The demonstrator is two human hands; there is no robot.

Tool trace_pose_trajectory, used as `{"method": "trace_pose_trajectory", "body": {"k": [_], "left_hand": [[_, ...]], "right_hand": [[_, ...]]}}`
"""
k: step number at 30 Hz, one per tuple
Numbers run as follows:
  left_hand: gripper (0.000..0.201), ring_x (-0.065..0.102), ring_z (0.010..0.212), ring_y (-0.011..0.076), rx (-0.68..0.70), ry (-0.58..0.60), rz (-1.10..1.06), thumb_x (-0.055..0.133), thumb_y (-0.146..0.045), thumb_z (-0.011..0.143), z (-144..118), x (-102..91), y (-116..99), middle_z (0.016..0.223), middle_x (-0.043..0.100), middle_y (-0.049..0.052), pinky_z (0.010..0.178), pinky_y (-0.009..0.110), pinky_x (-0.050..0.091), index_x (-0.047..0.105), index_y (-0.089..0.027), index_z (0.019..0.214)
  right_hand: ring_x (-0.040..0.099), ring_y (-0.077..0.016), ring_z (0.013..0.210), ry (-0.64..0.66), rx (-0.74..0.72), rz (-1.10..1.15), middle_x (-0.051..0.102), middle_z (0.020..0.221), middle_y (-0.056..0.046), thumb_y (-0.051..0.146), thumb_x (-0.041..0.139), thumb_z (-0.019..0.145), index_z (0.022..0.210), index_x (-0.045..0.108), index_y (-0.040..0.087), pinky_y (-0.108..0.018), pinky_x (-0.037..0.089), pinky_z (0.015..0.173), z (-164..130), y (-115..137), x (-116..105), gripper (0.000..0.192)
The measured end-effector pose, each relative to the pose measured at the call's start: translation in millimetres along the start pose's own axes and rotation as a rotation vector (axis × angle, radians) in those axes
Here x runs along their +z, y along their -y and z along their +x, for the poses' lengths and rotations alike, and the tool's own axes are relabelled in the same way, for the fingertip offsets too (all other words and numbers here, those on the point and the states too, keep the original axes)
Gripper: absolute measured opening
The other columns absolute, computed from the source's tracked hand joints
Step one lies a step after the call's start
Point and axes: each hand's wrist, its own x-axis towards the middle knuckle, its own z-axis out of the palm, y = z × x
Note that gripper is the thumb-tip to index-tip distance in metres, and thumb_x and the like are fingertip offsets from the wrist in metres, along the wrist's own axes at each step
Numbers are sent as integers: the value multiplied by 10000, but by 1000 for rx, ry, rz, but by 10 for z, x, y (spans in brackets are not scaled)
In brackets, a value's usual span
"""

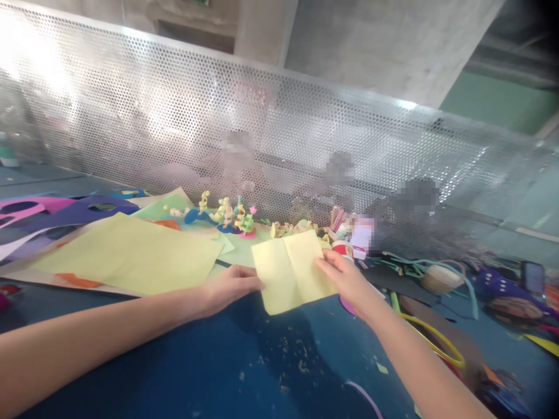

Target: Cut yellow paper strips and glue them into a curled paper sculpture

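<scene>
Head view: the left hand (231,286) pinches the left edge of a creased yellow paper (290,270); the right hand (345,278) pinches its right half. The paper is held just above the blue table (209,361).

Risk: uneven pull may tear the crease or skew it. The cup (343,249) just behind the right hand could be knocked.

Clearance: open table toward the person; large paper sheets (131,256) left, a mesh screen (279,145) behind, coloured strips (432,337) right.

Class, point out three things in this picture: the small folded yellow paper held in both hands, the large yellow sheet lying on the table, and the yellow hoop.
Small folded yellow paper (288,270), head view, left of its centre crease.
Large yellow sheet (131,253), head view, its flat middle.
Yellow hoop (441,340), head view, its near-right rim.
</scene>
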Motion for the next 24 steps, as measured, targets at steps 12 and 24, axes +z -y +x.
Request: {"method": "trace_pose_trajectory", "body": {"k": [12, 24], "left_hand": [[804, 578, 936, 202, -60, 262, 62, 599, -192, 718, -110, 71, -254, 1023, 603, 22, 827, 377, 409, 121, -380, 1336], [585, 506, 1086, 216, -83, 335, 132, 562, -79, 685, -22, -43, -137, 1221, 516, 53, 927, 380, 381, 418, -253, 1225]], "right_hand": [[593, -213, 887, 444, 41, -37, 648, 952, -52, 429, 507, 786, 1030, 571, 186, -326, 458, 753, -159, 133, 85, 350], [597, -247, 568, 239, 597, -1078, 580, 480, -41, 107, 611, 481, 412, 504, 172, -350, 434, 566, -187, -376, -1267, 143]]}}
